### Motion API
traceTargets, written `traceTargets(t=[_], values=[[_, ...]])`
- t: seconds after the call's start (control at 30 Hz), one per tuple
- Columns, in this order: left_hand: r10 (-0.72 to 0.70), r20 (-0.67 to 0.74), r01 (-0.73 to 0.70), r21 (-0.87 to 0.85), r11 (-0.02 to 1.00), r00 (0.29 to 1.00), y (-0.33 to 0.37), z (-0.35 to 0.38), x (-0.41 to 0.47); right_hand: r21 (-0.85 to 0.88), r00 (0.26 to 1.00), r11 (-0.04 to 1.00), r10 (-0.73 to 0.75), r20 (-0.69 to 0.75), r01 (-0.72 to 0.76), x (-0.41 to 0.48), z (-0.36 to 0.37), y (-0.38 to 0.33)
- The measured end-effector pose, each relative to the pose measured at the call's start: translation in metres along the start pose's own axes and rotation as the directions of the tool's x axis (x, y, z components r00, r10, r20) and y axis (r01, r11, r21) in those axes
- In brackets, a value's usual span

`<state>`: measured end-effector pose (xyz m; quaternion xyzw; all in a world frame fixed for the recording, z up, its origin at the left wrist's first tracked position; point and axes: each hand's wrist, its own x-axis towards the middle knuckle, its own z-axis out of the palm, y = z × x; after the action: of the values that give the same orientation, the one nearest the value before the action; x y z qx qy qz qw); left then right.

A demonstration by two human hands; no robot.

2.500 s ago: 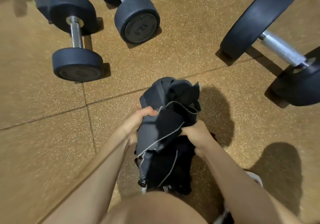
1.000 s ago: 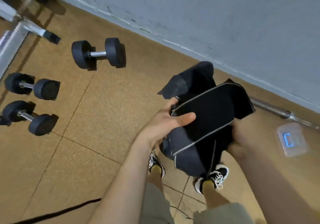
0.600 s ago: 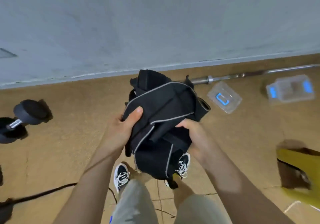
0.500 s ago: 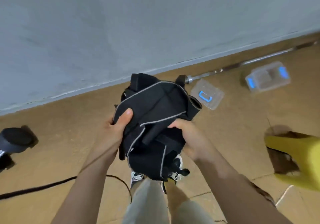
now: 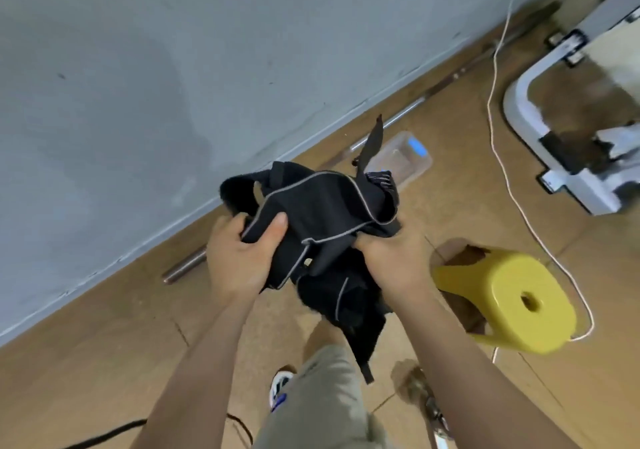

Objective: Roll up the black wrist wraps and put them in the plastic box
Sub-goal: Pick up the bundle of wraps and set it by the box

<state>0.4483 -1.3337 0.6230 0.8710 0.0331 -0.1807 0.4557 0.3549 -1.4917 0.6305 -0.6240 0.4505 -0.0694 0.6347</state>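
Note:
A loose bundle of black wrist wraps (image 5: 325, 213) with grey edging hangs at chest height between both hands. My left hand (image 5: 242, 258) grips its left side, thumb on top of the fabric. My right hand (image 5: 391, 258) clutches the right side, fingers buried in the cloth. One strap end sticks up, another dangles below. The clear plastic box (image 5: 401, 161) with a blue clip lies on the floor by the wall, just beyond the bundle and partly hidden by it.
A yellow plastic stool (image 5: 512, 296) stands right of my right arm. A steel bar (image 5: 187, 268) lies along the grey wall. White machine frame (image 5: 561, 157) and a white cable (image 5: 498, 157) occupy the right. A black cable (image 5: 114, 431) crosses the floor at bottom left.
The view has swung right from the dumbbells toward the wall and box. The stool has come close beside my right arm. Both hands keep their hold on the bundle.

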Motion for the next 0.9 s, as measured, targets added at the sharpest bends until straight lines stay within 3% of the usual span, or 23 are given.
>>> traceTargets(t=[0.13,0.23,0.4,0.5,0.6,0.67,0.73,0.8,0.9], values=[[0.213,0.065,-0.222,0.353,0.909,0.975,0.049,0.067,0.015,-0.299,0.981,0.937,-0.192,-0.016,0.179,0.071,-0.077,-0.028],[0.354,0.165,-0.389,0.468,0.793,0.92,0.088,0.112,0.016,-0.488,0.96,0.832,-0.274,0.057,0.266,0.118,-0.133,-0.049],[0.186,0.207,-0.262,0.454,0.852,0.961,0.153,0.187,0.022,-0.485,0.937,0.802,-0.28,0.21,0.349,0.194,-0.199,-0.077],[0.041,0.053,-0.057,0.36,0.931,0.998,0.174,0.227,0.029,-0.344,0.951,0.907,-0.154,0.267,0.243,0.239,-0.226,-0.072],[-0.171,-0.118,0.195,0.234,0.952,0.978,0.187,0.251,0.027,-0.239,0.949,0.967,-0.011,0.314,0.091,0.271,-0.24,-0.063],[-0.191,-0.177,0.221,0.166,0.961,0.965,0.195,0.258,0.022,-0.221,0.928,0.974,0.036,0.372,0.051,0.278,-0.245,-0.063],[-0.116,-0.176,0.151,0.197,0.969,0.977,0.198,0.262,0.015,-0.238,0.899,0.971,0.087,0.43,0.02,0.279,-0.245,-0.066],[-0.052,-0.17,0.098,0.272,0.957,0.984,0.186,0.263,0.01,-0.295,0.877,0.952,0.07,0.476,0.084,0.275,-0.239,-0.067],[-0.112,-0.247,0.17,0.228,0.959,0.963,0.159,0.263,0.002,-0.398,0.816,0.856,-0.047,0.576,0.33,0.264,-0.225,-0.069]])
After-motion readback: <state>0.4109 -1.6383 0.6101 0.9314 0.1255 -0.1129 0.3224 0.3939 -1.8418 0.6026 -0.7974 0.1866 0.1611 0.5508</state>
